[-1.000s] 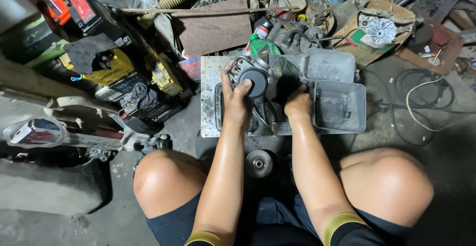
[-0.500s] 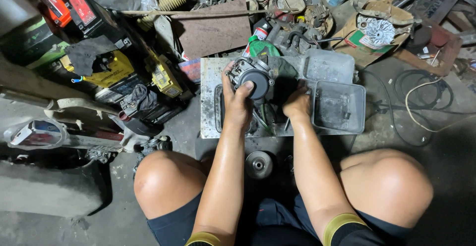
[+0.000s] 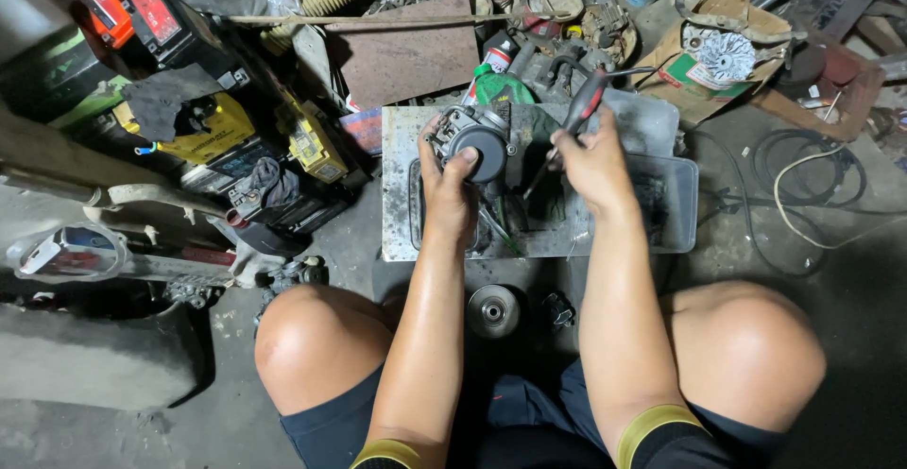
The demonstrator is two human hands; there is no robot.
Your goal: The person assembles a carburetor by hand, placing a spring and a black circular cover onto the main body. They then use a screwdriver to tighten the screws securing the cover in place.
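We clamp the carburetor (image 3: 475, 143) w/ our left hand (image 3: 449, 195) to steady it over the metal tray (image 3: 397, 186), right hand (image 3: 590, 162) gripping a red-handled screwdriver (image 3: 576, 115) angled at it.

Batteries (image 3: 203, 129) crowd the left, tray (image 3: 675, 204) and cables (image 3: 812, 171) the right; bare floor (image 3: 359, 233) beside the plate (image 3: 402, 195).

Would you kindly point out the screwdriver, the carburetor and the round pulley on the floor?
screwdriver (image 3: 583, 102), head view, on its red-and-black handle.
carburetor (image 3: 477, 143), head view, on its dark round cap.
round pulley (image 3: 493, 311), head view, on its face near the hub.
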